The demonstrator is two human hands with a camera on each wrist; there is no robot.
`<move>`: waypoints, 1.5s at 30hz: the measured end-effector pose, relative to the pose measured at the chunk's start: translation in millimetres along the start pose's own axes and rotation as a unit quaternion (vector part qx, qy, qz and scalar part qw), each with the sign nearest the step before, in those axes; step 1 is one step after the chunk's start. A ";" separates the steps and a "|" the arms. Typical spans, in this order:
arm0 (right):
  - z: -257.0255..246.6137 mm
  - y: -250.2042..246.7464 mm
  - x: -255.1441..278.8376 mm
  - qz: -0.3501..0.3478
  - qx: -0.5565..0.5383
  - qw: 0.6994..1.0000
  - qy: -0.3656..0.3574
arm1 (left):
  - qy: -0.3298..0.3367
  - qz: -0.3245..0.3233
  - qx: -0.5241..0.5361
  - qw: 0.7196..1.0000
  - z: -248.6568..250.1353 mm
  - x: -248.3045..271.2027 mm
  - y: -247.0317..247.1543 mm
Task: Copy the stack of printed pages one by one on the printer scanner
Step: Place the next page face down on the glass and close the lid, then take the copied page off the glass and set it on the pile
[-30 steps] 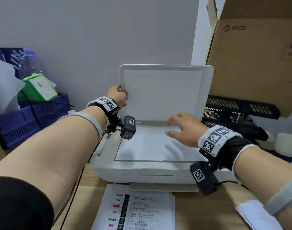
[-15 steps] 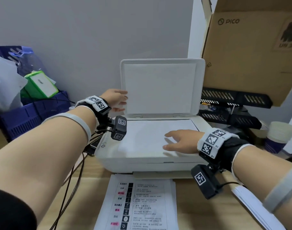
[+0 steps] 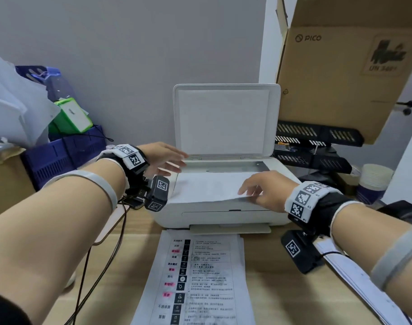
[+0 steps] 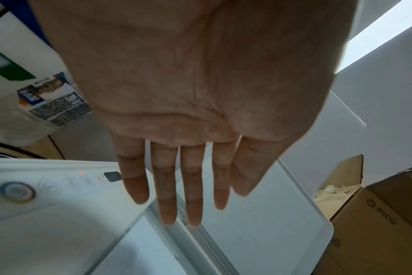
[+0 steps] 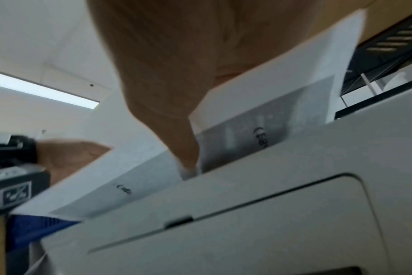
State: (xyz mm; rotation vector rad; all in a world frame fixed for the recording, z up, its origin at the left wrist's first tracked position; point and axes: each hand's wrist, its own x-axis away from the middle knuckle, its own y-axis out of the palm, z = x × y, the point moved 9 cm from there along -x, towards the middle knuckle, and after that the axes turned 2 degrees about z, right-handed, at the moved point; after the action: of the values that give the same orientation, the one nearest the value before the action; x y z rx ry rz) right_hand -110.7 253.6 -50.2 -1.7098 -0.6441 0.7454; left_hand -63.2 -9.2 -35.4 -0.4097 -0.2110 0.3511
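1. Right hand (image 3: 262, 192) pinched the near edge of a single white printed sheet (image 3: 207, 187), thumb under and fingers on top, as the right wrist view showed it (image 5: 167, 78). Print side faced down.
2. Sheet (image 5: 266, 104) sat half peeled off the scanner bed, near edge raised, far part apparently lying on the glass (image 3: 226, 167).
3. Left hand (image 3: 164, 159) hovered flat and empty, fingers (image 4: 167, 186) straight, just beside the lower left corner of the raised white scanner lid (image 3: 223, 120). Touched nothing, as far as could be told.
4. White boxy plastic printer (image 3: 223, 214) stood on the light wooden desk (image 3: 282, 289), lid upright against the wall.
5. Stack of printed pages with black and pink labels (image 3: 195, 277) lay flat just in front of the printer's output slot. More white sheets (image 3: 355, 273) spread under the right forearm.
6. Handling guess: super light, floppy, zero stiffness, so probably droops and drags if held by one corner. Creases easily too. Best taken mid-edge or with both hands on opposite edges, then lifted clear before swinging sideways.
7. Brown PICO cardboard box (image 3: 347, 73) and black slotted trays (image 3: 317, 146) crowded the right side, blue plastic crate (image 3: 64, 153) the left.
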 end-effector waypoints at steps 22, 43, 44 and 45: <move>232.4 -90.3 244.0 0.096 0.004 0.879 0.466 | 0.182 -0.191 -0.118 0.957 150.6 17.3 297.4; 252.8 -24.2 314.1 0.108 0.052 0.820 0.559 | 0.198 -0.254 -0.410 0.853 64.9 53.1 435.7; 239.8 -26.5 295.4 0.123 0.055 0.837 0.530 | 0.201 -0.259 -0.406 0.853 63.4 54.5 427.2; 223.7 -25.3 273.7 0.128 0.035 0.859 0.495 | 0.207 -0.268 -0.393 0.855 62.3 57.4 418.2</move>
State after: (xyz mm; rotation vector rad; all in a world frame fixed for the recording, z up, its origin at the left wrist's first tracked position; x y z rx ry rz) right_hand -102.1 602.5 -111.3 -1.8406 0.3317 -0.0165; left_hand -148.5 393.2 -149.1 -1.1914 -0.0260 -0.4093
